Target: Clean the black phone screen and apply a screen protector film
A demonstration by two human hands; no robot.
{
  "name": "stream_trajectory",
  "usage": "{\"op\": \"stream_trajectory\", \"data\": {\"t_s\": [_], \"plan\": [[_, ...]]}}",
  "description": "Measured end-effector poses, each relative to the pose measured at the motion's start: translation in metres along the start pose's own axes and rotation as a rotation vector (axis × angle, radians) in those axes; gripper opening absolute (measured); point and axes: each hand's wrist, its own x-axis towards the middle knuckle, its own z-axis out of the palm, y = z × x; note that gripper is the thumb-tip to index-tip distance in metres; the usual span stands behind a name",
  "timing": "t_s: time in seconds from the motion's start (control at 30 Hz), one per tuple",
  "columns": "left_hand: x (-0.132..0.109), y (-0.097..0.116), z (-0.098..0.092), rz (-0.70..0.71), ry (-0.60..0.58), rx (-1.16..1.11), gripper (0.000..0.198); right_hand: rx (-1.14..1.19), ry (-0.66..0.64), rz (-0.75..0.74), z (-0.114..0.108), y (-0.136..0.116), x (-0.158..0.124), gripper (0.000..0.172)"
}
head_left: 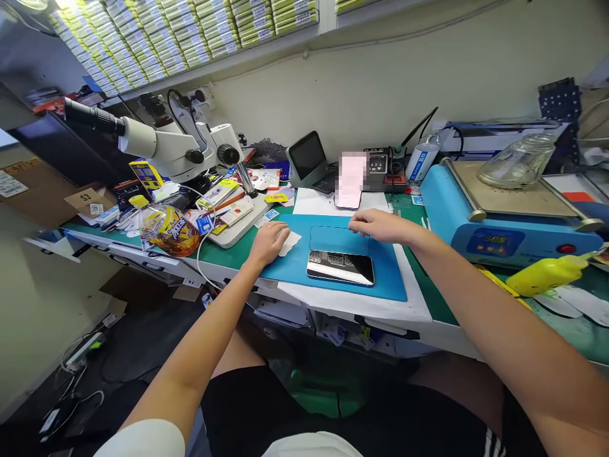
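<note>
A phone with a glossy black screen lies face up on the blue mat. Along its far edge is a clear screen protector with a thin black border; whether it rests on the mat or tilts up I cannot tell. My right hand pinches the protector's far edge near the right corner. To the left, my left hand is palm down with bent fingers on a white wipe, part of which is hidden under it.
A microscope and a drink bottle stand left among papers. Behind the mat are a pixelated pink-screened device and a small display. On the right, a blue heating machine bears a glass jar; a yellow bottle lies nearer.
</note>
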Motion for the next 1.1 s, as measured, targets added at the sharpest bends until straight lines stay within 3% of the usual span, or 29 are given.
{"op": "stream_trajectory", "data": {"t_s": [0.17, 0.4, 0.57, 0.7, 0.9, 1.0, 1.1], "plan": [[0.000, 0.000, -0.001, -0.022, -0.006, -0.007, 0.034, 0.085, -0.002, -0.131, 0.004, -0.006, -0.010, 0.030], [0.001, 0.002, -0.003, -0.027, -0.028, -0.026, 0.035, -0.069, 0.321, -0.409, 0.031, -0.018, -0.036, 0.031], [0.000, 0.003, -0.006, 0.000, -0.042, -0.039, 0.035, -0.244, 0.444, -0.683, 0.051, -0.004, -0.058, 0.031], [-0.001, 0.004, -0.008, 0.028, -0.067, -0.048, 0.035, -0.369, 0.463, -0.881, 0.068, 0.010, -0.068, 0.026], [-0.003, 0.013, -0.018, 0.092, -0.123, -0.052, 0.037, -0.399, 0.463, -0.898, 0.078, 0.018, -0.070, 0.028], [-0.004, 0.026, -0.028, 0.179, -0.221, -0.079, 0.042, -0.402, 0.470, -0.903, 0.080, 0.020, -0.071, 0.028], [-0.006, 0.042, -0.034, 0.257, -0.350, -0.127, 0.061, -0.372, 0.457, -0.925, 0.081, 0.020, -0.072, 0.025]]}}
